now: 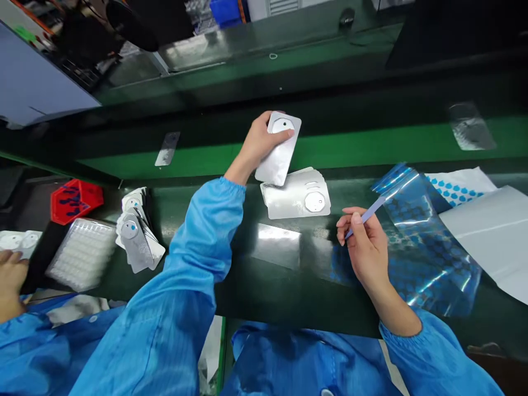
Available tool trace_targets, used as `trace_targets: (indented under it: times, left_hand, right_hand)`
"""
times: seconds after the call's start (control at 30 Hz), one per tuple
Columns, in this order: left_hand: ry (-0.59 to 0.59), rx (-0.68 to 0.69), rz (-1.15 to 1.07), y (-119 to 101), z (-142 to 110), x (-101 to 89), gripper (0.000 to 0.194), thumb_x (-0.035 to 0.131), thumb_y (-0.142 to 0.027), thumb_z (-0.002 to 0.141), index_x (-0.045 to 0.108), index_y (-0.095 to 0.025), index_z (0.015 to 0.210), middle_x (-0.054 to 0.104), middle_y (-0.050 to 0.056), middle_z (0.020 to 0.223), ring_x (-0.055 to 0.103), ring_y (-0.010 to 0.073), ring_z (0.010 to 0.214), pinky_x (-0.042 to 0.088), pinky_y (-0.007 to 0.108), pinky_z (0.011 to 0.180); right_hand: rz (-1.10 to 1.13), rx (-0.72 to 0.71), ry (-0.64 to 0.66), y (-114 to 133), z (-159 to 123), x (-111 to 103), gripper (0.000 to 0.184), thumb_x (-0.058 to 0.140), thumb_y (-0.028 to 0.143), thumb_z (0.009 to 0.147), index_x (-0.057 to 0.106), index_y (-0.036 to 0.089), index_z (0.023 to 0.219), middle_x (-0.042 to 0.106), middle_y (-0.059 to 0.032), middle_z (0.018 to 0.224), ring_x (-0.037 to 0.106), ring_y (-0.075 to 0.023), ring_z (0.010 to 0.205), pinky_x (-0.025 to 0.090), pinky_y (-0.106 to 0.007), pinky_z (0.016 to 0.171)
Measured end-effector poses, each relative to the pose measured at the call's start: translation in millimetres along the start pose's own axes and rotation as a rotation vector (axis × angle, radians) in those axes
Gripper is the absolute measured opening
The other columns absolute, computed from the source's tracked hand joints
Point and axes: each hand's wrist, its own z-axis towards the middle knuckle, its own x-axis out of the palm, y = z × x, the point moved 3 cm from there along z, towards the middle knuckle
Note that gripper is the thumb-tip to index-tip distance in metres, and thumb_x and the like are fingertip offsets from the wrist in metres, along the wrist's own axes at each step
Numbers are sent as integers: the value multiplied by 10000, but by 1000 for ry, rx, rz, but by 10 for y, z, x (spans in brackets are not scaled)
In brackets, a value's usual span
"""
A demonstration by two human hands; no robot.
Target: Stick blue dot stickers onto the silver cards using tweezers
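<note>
My left hand (pixel 259 144) grips a silver foil card (pixel 279 157) with a round white disc at its upper end. Just below it, a small stack of similar foil cards (pixel 295 197) lies on the dark green work surface (pixel 264 291), and the held card overlaps its top edge. My right hand (pixel 365 245) pinches a thin pale blue strip (pixel 372 210) between its fingers. It is next to a glossy blue patterned film sheet (pixel 429 247), and the strip's tip is above the film's left part.
A white sheet (pixel 487 231) and a blue-dotted sheet (pixel 457 187) lie at the right. At the left are a leaning stack of foil cards (pixel 138 236), a white blister tray (pixel 80 253), a red box (pixel 76 201), and a co-worker's hand (pixel 12 278) in a blue sleeve.
</note>
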Motion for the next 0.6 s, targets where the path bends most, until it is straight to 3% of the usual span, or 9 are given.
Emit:
trace_targets:
  times: [0.1,0.17,0.27,0.33,0.4,0.5,0.6]
  left_hand:
    - [-187,7,388,27,397,-204,634,879,-195,963,570,-86,1506,725,191,1432,638,327,1342,463,530,1245]
    - [-218,47,502,55,324,-169,519,809,-251,1036,572,-112,1476,684,174,1454,547,324,1379,368,542,1296]
    - [10,110,532,153,-174,108,302,874,-368,995,706,-195,1176,725,92,1197,605,283,1152,455,466,1154]
    - [229,132,621,232,-591,330,489,1063,-399,790,735,-197,1091,731,82,1104,632,305,1086,484,450,1053]
    - [361,180,840,288,-924,495,663,1091,-453,772,731,-180,1257,733,137,1260,636,369,1201,470,483,1068]
    - [387,242,1040,323,-1150,611,664,994,-509,927,686,-158,1400,680,212,1452,599,420,1348,439,512,1107]
    - [376,262,1048,340,-1186,643,594,933,-486,996,691,-130,1405,682,224,1450,592,420,1366,423,501,1111]
  right_hand:
    - [-84,-14,-14,2,6,-30,407,738,649,1092,806,251,1143,678,-2,862,557,-159,680,475,-302,611]
    - [-181,-65,-51,35,16,-66,430,722,656,1099,826,241,1057,726,-34,930,601,-185,760,510,-336,696]
    - [-353,-177,-140,147,14,-145,471,723,653,1101,825,234,911,791,-73,1043,618,-221,886,511,-374,804]
    - [-405,-204,-175,231,-6,-208,448,722,641,1108,871,238,979,797,-64,1023,607,-215,861,487,-364,776]
    - [-389,-202,-188,308,-43,-280,433,709,634,1121,902,247,1101,782,-44,952,621,-200,790,483,-350,724]
    - [-354,-222,-192,399,-133,-396,406,735,622,1113,897,250,1102,779,-35,895,687,-204,760,557,-351,712]
    - [-375,-236,-159,419,-250,-513,338,793,583,1092,886,259,1076,819,-43,937,734,-200,759,631,-347,717]
